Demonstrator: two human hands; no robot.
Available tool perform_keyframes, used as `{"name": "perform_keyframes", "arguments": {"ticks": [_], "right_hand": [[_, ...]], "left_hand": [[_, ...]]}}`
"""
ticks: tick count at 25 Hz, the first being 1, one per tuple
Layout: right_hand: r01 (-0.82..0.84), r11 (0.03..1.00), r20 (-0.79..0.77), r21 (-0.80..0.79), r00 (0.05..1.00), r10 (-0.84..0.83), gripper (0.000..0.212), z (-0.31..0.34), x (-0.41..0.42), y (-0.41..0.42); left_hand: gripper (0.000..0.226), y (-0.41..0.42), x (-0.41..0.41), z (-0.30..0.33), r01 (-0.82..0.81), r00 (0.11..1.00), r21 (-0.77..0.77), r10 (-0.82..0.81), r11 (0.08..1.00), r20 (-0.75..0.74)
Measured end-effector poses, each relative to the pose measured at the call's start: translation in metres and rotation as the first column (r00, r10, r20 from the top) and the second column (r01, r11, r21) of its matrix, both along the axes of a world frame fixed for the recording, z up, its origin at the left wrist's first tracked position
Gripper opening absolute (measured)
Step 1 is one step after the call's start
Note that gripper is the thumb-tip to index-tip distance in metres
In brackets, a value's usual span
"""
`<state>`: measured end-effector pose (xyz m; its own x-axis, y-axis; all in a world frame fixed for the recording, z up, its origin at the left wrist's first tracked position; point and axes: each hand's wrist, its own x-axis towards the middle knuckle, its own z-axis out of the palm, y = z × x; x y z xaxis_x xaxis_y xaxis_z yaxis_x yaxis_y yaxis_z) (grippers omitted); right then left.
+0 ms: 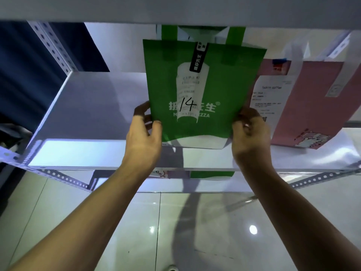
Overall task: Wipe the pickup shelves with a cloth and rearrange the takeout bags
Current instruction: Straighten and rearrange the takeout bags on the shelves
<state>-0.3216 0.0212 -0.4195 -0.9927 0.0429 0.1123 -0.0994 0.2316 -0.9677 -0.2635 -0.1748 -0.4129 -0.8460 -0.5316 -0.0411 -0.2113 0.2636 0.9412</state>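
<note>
A green takeout bag (214,79) with a white receipt marked "14" stands upright on the white shelf (88,118), near its middle. My left hand (143,132) grips the bag's lower left edge, thumb on the front. My right hand (251,132) grips its lower right edge with curled fingers. A pink takeout bag (316,106) with a white receipt stands just to the right, touching or nearly touching the green one. No cloth is in view.
Another shelf board (175,10) hangs close above the bags' handles. A perforated metal upright (52,45) rises at the back left. Below the shelf edge, tops of other bags (212,174) show on a lower shelf. Glossy tiled floor (175,231) lies underneath.
</note>
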Motion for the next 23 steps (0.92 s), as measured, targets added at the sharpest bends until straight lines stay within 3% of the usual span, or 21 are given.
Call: {"name": "perform_keyframes", "arguments": {"ticks": [5,18,23], "right_hand": [[0.047,0.998,0.053,-0.029,0.998,-0.045,0.014,0.008,0.039,0.011],[0.101,0.994,0.294,-0.031,0.952,-0.088,0.021,0.056,0.169,0.052],[0.032,0.999,0.343,0.017,0.939,-0.036,0.021,0.102,0.213,0.061]], "left_hand": [[0.02,0.006,0.035,0.008,-0.071,0.997,0.124,0.071,0.99,0.003],[0.019,0.054,0.164,0.053,-0.165,0.981,0.089,0.155,0.982,0.113],[0.02,0.069,0.213,0.093,-0.233,0.964,0.107,0.216,0.967,0.155]]}}
